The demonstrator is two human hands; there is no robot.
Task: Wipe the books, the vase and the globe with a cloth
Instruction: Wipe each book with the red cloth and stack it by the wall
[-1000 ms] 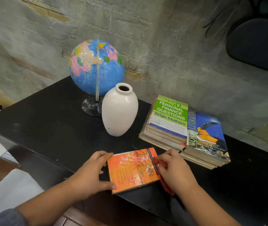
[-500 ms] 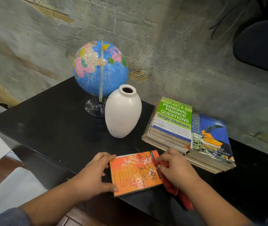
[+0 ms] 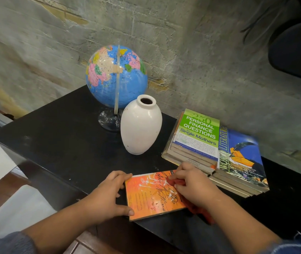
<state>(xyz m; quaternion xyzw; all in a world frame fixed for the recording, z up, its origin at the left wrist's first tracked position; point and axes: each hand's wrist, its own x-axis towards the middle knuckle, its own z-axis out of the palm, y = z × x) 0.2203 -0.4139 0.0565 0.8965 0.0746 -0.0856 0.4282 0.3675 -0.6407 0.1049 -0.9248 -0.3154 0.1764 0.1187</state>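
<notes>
left hand [image 3: 105, 200] spread, bracing the orange book [image 3: 151, 193] at the desk [image 3: 58, 143] edge; right hand [image 3: 191, 187] bunching the red cloth [image 3: 199, 209] has slid further up its cover, wiping underway.

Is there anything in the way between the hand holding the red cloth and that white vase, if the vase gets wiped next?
Nothing visible blocks it. The right hand presses the red cloth on the orange book, and only bare black table lies between that book and the white vase. The book stack sits off to the right.
</notes>
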